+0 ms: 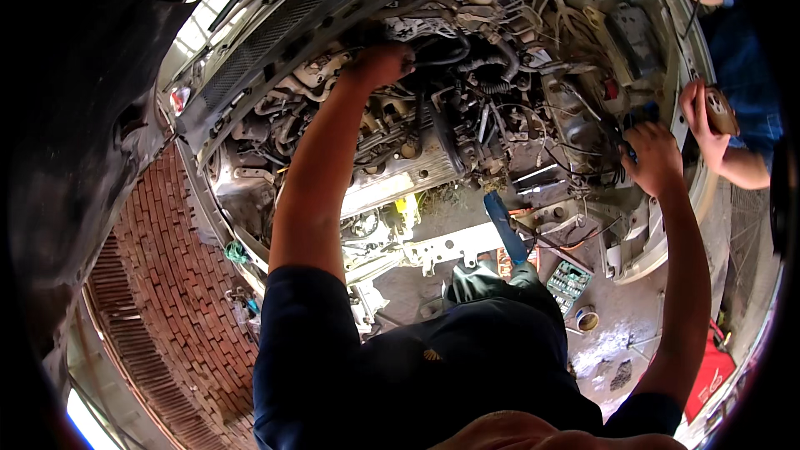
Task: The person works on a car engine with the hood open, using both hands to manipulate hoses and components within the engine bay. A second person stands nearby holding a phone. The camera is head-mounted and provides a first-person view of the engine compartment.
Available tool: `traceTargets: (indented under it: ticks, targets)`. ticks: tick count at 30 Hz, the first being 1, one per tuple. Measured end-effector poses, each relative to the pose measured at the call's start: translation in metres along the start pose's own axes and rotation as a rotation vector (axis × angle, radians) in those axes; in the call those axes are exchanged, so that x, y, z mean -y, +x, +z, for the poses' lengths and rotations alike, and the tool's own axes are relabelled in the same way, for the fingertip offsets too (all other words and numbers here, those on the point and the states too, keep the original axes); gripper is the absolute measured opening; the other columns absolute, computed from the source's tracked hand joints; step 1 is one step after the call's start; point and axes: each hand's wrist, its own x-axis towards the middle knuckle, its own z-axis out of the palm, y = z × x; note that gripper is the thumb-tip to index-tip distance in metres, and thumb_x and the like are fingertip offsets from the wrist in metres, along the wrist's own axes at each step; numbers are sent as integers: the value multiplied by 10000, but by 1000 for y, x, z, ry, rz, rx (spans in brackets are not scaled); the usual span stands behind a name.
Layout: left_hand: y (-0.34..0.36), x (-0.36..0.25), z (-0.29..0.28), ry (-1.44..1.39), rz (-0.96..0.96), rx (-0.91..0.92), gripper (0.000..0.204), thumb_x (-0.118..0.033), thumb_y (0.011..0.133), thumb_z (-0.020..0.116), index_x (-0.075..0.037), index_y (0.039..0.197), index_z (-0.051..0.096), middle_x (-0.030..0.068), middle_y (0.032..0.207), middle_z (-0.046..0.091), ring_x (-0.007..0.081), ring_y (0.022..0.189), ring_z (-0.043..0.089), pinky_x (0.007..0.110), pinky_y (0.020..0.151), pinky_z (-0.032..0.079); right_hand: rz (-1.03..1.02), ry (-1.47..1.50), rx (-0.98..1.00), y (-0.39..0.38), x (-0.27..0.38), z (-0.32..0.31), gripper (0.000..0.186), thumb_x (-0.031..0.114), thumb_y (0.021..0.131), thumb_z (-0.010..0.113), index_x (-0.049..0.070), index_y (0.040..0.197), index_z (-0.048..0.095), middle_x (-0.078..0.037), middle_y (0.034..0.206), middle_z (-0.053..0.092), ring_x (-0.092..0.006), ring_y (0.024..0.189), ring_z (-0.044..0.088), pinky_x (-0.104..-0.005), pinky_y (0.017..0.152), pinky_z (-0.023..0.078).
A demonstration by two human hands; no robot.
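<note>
My left hand [385, 65] reaches deep into the open engine bay [408, 175], at its far side beside a dark gap among hoses. Its fingers are curled closed, and shadow hides what they hold. Below that forearm lies the engine's long pale cover [392, 185]. On the right, my right hand [654, 158] is at the inner side of the fender [696, 192], with its fingers bent round. A small blue part and dark cables [617, 168] show by its fingertips; what it grips is not clear.
A co-worker's hand [707, 129] holds a round brown object [721, 111] by the right fender. On the floor are a teal socket set [569, 283], a round tin [587, 318] and a red object [708, 373]. A long blue object [505, 227] crosses the front crossmember [458, 243]. Brick paving [171, 258] lies left.
</note>
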Motion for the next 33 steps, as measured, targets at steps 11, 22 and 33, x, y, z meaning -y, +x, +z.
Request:
traceTargets:
  ticks: [11, 22, 33]
  targets:
    - [21, 14, -12, -32, -16, 200, 327, -350, 990, 711, -121, 1224, 722, 103, 1041, 765, 256, 772, 705, 476, 796, 566, 7, 20, -62, 2, -1, 9, 177, 184, 864, 696, 61, 967, 623, -165, 986, 640, -401, 999, 603, -511, 916, 488]
    - [-4, -26, -4, 254, -69, -61, 263, -319, 894, 707, -123, 1067, 735, 142, 1023, 756, 356, 1024, 726, 512, 848, 573, 33, 39, -50, 1, 1, 7, 201, 172, 827, 697, 47, 972, 637, -179, 980, 642, -407, 982, 609, -525, 888, 498]
    - [0, -20, -12, 152, -145, 99, 373, -408, 973, 687, -123, 1210, 732, 150, 1280, 716, 381, 1156, 691, 513, 968, 557, 41, 0, -59, 2, 8, 0, 209, 245, 876, 696, 62, 971, 662, -158, 1016, 682, -376, 1037, 629, -492, 944, 496]
